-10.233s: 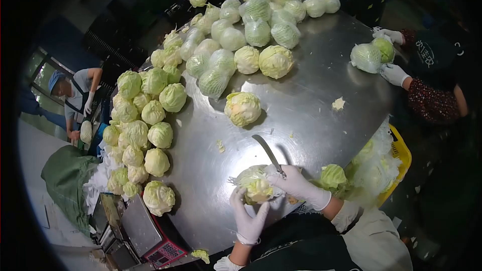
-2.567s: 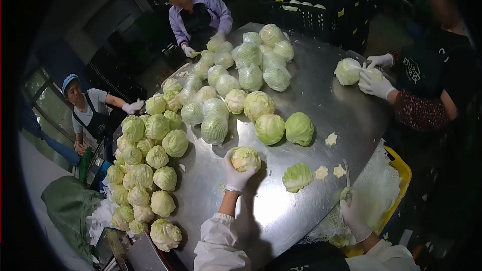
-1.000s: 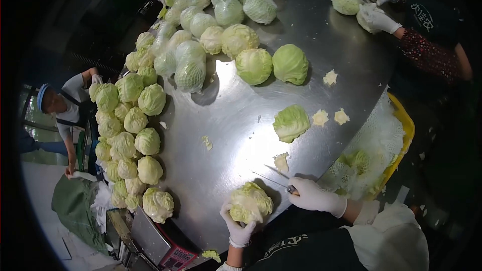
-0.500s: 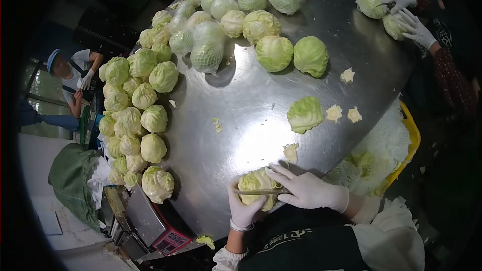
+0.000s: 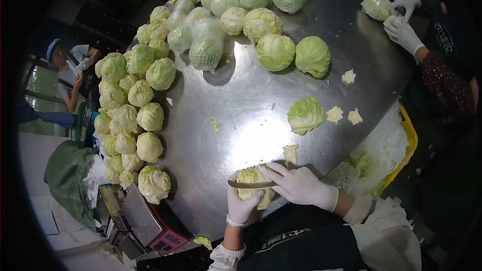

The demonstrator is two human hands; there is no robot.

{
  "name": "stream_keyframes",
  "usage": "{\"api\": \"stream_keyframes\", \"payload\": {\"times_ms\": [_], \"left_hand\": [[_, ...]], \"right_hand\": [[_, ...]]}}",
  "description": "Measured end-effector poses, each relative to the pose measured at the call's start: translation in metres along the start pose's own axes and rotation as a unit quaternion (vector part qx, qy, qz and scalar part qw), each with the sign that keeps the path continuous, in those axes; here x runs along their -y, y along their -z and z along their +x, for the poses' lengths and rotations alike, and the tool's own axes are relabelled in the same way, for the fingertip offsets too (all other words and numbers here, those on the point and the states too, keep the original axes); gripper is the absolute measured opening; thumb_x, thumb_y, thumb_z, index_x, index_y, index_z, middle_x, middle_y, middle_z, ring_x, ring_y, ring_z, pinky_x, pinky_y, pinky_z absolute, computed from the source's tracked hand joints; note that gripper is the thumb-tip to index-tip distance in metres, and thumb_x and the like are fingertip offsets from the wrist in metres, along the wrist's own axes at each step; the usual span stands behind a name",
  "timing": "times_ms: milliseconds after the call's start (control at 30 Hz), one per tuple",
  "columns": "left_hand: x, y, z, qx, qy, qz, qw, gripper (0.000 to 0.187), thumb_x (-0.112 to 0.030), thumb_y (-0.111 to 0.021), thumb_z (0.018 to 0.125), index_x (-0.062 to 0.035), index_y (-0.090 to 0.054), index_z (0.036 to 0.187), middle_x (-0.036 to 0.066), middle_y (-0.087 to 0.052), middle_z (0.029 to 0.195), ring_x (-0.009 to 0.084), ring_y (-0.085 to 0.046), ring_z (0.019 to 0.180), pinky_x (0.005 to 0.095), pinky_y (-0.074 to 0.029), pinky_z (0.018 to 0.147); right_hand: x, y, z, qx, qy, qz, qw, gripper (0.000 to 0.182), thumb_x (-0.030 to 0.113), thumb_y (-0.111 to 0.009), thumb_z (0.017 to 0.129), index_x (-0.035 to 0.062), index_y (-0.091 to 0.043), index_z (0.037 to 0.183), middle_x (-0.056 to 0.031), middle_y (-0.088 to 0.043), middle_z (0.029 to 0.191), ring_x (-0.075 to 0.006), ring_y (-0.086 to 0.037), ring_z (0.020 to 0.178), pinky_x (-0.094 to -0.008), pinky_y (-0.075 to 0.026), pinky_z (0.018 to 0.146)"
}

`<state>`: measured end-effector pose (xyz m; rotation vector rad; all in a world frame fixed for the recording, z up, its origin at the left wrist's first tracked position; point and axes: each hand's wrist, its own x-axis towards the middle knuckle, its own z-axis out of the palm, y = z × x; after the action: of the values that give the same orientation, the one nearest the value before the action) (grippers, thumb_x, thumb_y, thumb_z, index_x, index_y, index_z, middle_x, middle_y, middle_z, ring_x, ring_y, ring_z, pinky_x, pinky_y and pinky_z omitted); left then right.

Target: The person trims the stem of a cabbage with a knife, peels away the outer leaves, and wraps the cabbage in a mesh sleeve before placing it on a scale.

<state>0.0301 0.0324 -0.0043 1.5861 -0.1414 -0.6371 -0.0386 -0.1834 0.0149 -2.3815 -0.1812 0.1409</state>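
At the table's near edge, my left hand (image 5: 242,203), in a white glove, is wrapped round the left side of a pale green cabbage (image 5: 260,197). My gloved right hand (image 5: 301,186) holds a knife (image 5: 246,184), its curved blade lying across the front of the cabbage and pointing left. The right fingers also rest on the cabbage's upper right side; the handle is mostly hidden in the palm. Just above my right hand lies a trimmed leaf piece (image 5: 290,154), with a loose green leaf (image 5: 306,115) farther up the metal table (image 5: 201,105).
Many cabbages (image 5: 123,120) line the table's left side; net-wrapped ones (image 5: 206,52) stand at the back. A scale (image 5: 143,216) is at lower left, a yellow crate (image 5: 409,135) at right. A co-worker's gloved hands (image 5: 404,32) work at upper right; another person (image 5: 68,73) is at left.
The knife blade has shifted left and down across the cabbage, and my right hand has moved slightly left. The co-worker's hands at right have come closer together.
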Motion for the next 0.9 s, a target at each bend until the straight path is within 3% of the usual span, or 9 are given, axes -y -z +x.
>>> {"api": "stream_keyframes", "payload": {"times_ms": [200,267,400,467,600,700,733,800,900], "left_hand": [[-0.017,-0.016,-0.002,-0.014,0.059,-0.078,0.995,0.079,-0.002,-0.080,0.075,0.0008,-0.035,0.139,0.015,-0.052,0.129,0.0222,-0.056,0.118,0.0376,-0.048,0.102],[-0.007,-0.019,-0.007,0.008,-0.049,0.046,0.998,0.084,-0.004,-0.082,0.073,0.0008,-0.033,0.141,0.017,-0.049,0.132,0.0249,-0.054,0.123,0.0388,-0.047,0.104],[0.017,-0.004,-0.022,0.017,-0.105,0.005,0.994,0.112,-0.005,-0.084,0.070,-0.0006,-0.011,0.155,0.017,-0.036,0.150,0.0298,-0.043,0.138,0.0419,-0.040,0.112],[0.033,0.018,-0.041,0.041,-0.071,-0.005,0.997,0.115,-0.003,-0.084,0.071,-0.0026,-0.007,0.157,0.016,-0.033,0.153,0.0298,-0.041,0.140,0.0430,-0.038,0.113],[0.037,0.032,-0.062,0.051,-0.004,-0.081,0.995,0.119,0.002,-0.082,0.074,-0.0085,0.001,0.160,0.014,-0.027,0.158,0.0296,-0.036,0.143,0.0462,-0.033,0.117],[0.043,0.045,-0.067,0.093,0.003,-0.063,0.994,0.114,0.003,-0.080,0.078,-0.0092,-0.001,0.160,0.014,-0.025,0.160,0.0296,-0.034,0.145,0.0465,-0.031,0.118],[0.038,0.046,-0.064,0.090,0.003,-0.064,0.994,0.114,0.003,-0.080,0.078,-0.0092,-0.001,0.160,0.014,-0.025,0.160,0.0296,-0.034,0.145,0.0465,-0.031,0.118],[0.028,0.045,-0.054,0.167,-0.087,0.059,0.980,0.110,0.003,-0.078,0.080,-0.0096,-0.005,0.161,0.016,-0.024,0.161,0.0301,-0.032,0.147,0.0470,-0.031,0.118],[0.022,0.040,-0.047,0.156,-0.109,0.084,0.978,0.105,0.002,-0.076,0.082,-0.0084,-0.007,0.161,0.018,-0.022,0.162,0.0306,-0.031,0.147,0.0468,-0.031,0.118]], "right_hand": [[-0.011,-0.003,0.019,-0.046,-0.038,-0.004,0.998,0.043,0.029,-0.055,0.097,0.0123,-0.053,0.137,-0.0085,-0.064,0.117,-0.0298,-0.070,0.084,-0.0404,-0.057,0.067],[-0.028,-0.007,0.031,-0.075,-0.057,0.010,0.995,0.038,0.031,-0.054,0.098,0.0114,-0.057,0.131,-0.0107,-0.067,0.111,-0.0317,-0.069,0.087,-0.0416,-0.057,0.070],[-0.055,0.001,0.047,-0.056,-0.173,0.154,0.971,0.035,0.033,-0.049,0.102,0.0059,-0.062,0.119,-0.0209,-0.068,0.100,-0.0404,-0.065,0.095,-0.0478,-0.052,0.082],[-0.059,0.006,0.047,-0.180,-0.195,0.176,0.948,0.035,0.033,-0.046,0.102,0.0089,-0.062,0.122,-0.0205,-0.069,0.095,-0.0400,-0.066,0.093,-0.0482,-0.051,0.083],[-0.086,0.023,0.041,-0.170,-0.275,0.071,0.944,0.043,0.034,-0.051,0.100,0.0101,-0.053,0.136,-0.0200,-0.067,0.103,-0.0386,-0.067,0.091,-0.0475,-0.053,0.079],[-0.059,0.036,0.023,-0.228,-0.266,-0.064,0.934,0.068,0.038,-0.063,0.094,0.0103,-0.036,0.150,-0.0171,-0.054,0.133,-0.0345,-0.070,0.087,-0.0453,-0.057,0.070],[-0.048,0.035,0.017,-0.225,-0.264,-0.064,0.936,0.068,0.038,-0.063,0.094,0.0103,-0.036,0.150,-0.0171,-0.054,0.133,-0.0345,-0.070,0.087,-0.0453,-0.057,0.070],[-0.019,0.036,0.003,-0.213,-0.159,0.024,0.964,0.077,0.045,-0.068,0.089,0.0106,-0.036,0.150,-0.0180,-0.054,0.135,-0.0332,-0.071,0.087,-0.0426,-0.057,0.074],[0.003,0.023,0.000,0.001,-0.085,0.181,0.980,0.081,0.046,-0.076,0.083,0.0096,-0.043,0.147,-0.0179,-0.055,0.135,-0.0316,-0.069,0.095,-0.0361,-0.056,0.083]]}}
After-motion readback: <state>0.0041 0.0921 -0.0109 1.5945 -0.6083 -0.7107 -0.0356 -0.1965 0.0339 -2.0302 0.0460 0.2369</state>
